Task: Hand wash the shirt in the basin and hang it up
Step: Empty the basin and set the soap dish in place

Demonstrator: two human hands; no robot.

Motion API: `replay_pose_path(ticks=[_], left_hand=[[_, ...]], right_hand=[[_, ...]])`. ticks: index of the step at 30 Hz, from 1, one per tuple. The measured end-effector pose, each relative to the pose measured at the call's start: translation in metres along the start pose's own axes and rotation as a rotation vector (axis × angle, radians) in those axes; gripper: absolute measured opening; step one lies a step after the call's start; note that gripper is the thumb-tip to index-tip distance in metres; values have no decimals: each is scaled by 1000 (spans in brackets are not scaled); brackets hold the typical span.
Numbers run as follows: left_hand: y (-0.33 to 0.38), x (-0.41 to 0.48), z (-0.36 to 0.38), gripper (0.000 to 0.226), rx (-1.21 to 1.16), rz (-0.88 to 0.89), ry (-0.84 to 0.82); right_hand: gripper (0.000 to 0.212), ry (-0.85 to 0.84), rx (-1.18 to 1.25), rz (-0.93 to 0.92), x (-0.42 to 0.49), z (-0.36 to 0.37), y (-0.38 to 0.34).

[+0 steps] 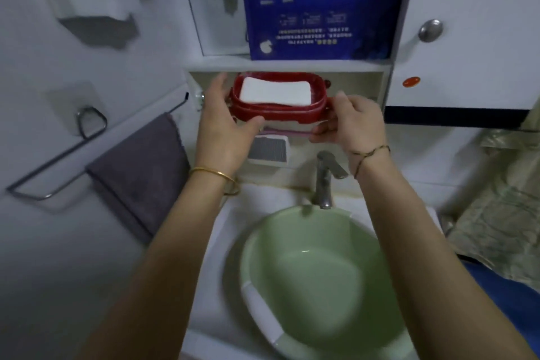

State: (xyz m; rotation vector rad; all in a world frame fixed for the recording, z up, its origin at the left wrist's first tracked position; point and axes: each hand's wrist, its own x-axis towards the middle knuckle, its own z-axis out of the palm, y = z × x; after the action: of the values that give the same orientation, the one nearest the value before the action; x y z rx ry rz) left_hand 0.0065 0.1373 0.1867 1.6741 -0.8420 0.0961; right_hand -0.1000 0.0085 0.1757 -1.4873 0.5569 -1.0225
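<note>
On my feed both hands are up at the open shelf (359, 85) above the sink; between them they hold a red soap dish (280, 114), level, with a white soap (274, 92) lying in it. The left hand (225, 123) grips the dish's left end, thumb curled across the front and fingers behind; the right hand (353, 123) grips the right end, thumb on top and fingers curled below it. I cannot tell whether the dish rests on the shelf or is lifted just clear of it. A gold bangle (213, 172) sits on the left wrist; a thin cord bracelet (371, 152) on the right.

The green basin (254, 242) sits in the sink, below the hands and between the forearms, its far rim under the tap (325, 178); the view is too soft for me to tell whether it holds water. A pale patterned cloth (502, 213) lies at the right edge, well apart from the basin; I cannot tell whether it is the shirt.

A brush (268, 152) lies bristles up on the ledge beneath the dish, just left of the tap; a grey towel (140, 166) hangs over a wire rail (43, 181) on the left wall, with a metal hook (90, 123) above it; a blue box (315, 9) stands on the shelf above the dish; right of it is a white door (467, 67) with a round knob (430, 30).
</note>
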Motion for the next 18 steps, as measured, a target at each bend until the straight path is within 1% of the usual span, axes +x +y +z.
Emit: replay_pose_path(ticks=[3, 6, 9, 12, 18], left_hand=[[-3, 23, -4, 74, 1, -20, 45], [-5, 47, -9, 71, 76, -22, 105], [-8, 70, -17, 69, 134, -61, 162], [-11, 88, -24, 70, 197, -114, 193], [-18, 112, -28, 67, 323, -183, 227]], right_hand=[[33, -38, -47, 1, 23, 23, -10], [31, -113, -60, 1, 45, 44, -17], [29, -193, -39, 21, 64, 65, -20], [28, -245, -29, 47, 78, 83, -17], [29, -372, -94, 27, 99, 106, -11]])
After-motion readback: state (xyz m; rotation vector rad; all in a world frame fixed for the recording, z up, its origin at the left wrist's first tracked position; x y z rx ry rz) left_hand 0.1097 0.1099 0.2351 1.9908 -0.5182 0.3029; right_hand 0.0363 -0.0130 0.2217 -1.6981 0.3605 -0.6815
